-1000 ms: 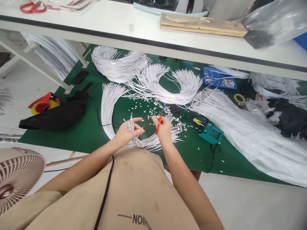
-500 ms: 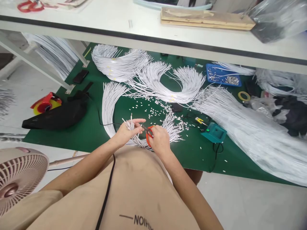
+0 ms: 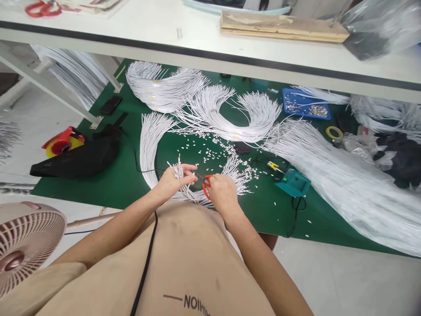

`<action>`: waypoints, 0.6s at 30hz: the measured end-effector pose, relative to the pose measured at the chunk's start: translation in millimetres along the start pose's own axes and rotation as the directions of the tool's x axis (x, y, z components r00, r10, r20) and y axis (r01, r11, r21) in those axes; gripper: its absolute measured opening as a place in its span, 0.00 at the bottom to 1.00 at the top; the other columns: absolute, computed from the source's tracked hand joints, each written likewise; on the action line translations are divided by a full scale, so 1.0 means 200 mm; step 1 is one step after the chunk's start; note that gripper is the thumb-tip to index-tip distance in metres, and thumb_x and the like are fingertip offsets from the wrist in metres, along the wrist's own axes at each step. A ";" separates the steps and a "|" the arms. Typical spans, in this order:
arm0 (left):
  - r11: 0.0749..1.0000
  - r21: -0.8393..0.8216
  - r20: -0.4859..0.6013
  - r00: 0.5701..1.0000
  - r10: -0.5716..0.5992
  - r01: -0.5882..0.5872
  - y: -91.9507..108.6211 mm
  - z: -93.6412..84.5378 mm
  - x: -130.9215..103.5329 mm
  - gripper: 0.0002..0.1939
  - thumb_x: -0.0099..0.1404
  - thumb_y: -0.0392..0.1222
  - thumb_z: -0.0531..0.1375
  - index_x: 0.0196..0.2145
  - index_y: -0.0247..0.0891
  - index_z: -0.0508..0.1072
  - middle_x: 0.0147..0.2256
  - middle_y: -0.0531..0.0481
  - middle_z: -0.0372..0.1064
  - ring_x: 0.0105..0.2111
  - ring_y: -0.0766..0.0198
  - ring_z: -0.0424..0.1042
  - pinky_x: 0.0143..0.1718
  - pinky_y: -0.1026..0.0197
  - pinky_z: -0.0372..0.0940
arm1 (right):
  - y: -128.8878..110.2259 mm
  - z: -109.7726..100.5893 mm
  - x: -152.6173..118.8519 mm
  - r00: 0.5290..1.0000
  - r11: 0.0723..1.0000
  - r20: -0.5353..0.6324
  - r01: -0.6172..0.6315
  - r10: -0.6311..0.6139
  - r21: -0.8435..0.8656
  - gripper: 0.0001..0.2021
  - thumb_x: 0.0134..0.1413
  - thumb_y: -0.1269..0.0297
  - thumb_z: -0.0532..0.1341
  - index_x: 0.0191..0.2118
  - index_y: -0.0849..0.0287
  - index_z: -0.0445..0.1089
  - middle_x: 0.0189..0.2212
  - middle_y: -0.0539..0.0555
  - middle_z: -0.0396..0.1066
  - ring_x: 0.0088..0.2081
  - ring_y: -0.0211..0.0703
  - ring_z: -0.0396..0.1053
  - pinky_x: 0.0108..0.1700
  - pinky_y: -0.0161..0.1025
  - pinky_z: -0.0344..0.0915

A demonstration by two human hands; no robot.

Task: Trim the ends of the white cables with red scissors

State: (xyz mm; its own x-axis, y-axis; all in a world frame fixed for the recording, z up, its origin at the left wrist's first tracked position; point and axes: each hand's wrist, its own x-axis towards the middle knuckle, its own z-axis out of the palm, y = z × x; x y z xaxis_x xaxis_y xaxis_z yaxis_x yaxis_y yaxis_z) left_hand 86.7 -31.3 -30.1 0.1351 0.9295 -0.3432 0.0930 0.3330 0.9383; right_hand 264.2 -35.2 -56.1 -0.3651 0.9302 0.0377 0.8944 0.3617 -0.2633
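The table [image 3: 263,215] looks smooth and matt; on it, wires [image 3: 148,145] look plastic-coated, a tray [image 3: 302,109] plastic. Beyond it lies a wooden board [image 3: 283,27]; on its right, shiny plastic wrap [image 3: 362,188].

A single head-worn view looks forward and steeply down, over the person's own beige shirt [image 3: 184,254], at the green worktop [image 3: 266,213]. It is near enough that both forearms fill much of the lower half, takes in the near-left corner, and faces the far edge, where a white shelf [image 3: 197,41] crosses the top.
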 end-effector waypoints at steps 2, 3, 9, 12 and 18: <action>1.000 -0.007 -0.001 1.000 -0.001 0.001 0.00 0.00 0.00 0.21 0.51 0.45 0.62 0.43 0.35 0.70 0.25 0.50 0.71 0.35 0.58 0.72 0.39 0.56 0.63 | 0.01 0.00 0.01 0.997 0.985 0.020 -0.071 0.069 0.158 0.14 0.55 0.62 0.54 0.24 0.61 0.70 0.24 0.56 0.68 0.29 0.42 0.62 0.31 0.38 0.51; 1.000 -0.013 0.000 1.000 0.000 0.000 0.00 0.00 0.00 0.21 0.51 0.45 0.62 0.43 0.35 0.70 0.25 0.50 0.71 0.34 0.58 0.72 0.39 0.57 0.63 | 0.01 0.00 0.02 0.992 0.948 0.040 -0.127 0.121 0.293 0.14 0.53 0.59 0.55 0.23 0.61 0.70 0.24 0.55 0.68 0.28 0.40 0.62 0.30 0.37 0.52; 1.000 -0.006 0.034 0.999 -0.006 0.006 0.01 0.01 0.00 0.22 0.51 0.46 0.62 0.44 0.36 0.70 0.27 0.49 0.71 0.30 0.59 0.72 0.36 0.57 0.64 | -0.04 0.00 0.11 0.931 0.240 0.271 -0.329 0.246 0.913 0.16 0.46 0.51 0.59 0.31 0.61 0.72 0.22 0.49 0.67 0.25 0.35 0.62 0.28 0.33 0.58; 1.000 0.024 0.050 0.999 -0.018 0.017 0.02 0.01 -0.01 0.25 0.50 0.47 0.63 0.46 0.37 0.68 0.28 0.49 0.72 0.31 0.58 0.72 0.35 0.56 0.65 | -0.10 -0.01 0.11 0.935 0.032 0.314 -0.324 0.164 0.946 0.15 0.42 0.54 0.62 0.30 0.61 0.71 0.23 0.49 0.69 0.26 0.36 0.65 0.32 0.34 0.62; 0.988 -0.001 0.041 0.987 -0.156 0.156 0.00 -0.01 -0.01 0.24 0.47 0.51 0.65 0.42 0.45 0.70 0.38 0.54 0.75 0.43 0.55 0.70 0.47 0.53 0.63 | -0.10 -0.06 0.07 0.851 0.380 -0.018 -0.216 0.525 0.899 0.09 0.48 0.58 0.58 0.30 0.57 0.69 0.30 0.52 0.68 0.34 0.40 0.66 0.38 0.36 0.63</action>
State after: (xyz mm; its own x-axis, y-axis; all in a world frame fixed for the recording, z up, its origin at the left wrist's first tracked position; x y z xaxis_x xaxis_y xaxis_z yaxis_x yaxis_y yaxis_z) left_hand 83.9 -32.5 -30.4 0.1595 0.8588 -0.4868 0.1122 0.4741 0.8733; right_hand 244.5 -27.5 -39.2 0.1637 0.9825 -0.0892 0.1864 -0.1196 -0.9752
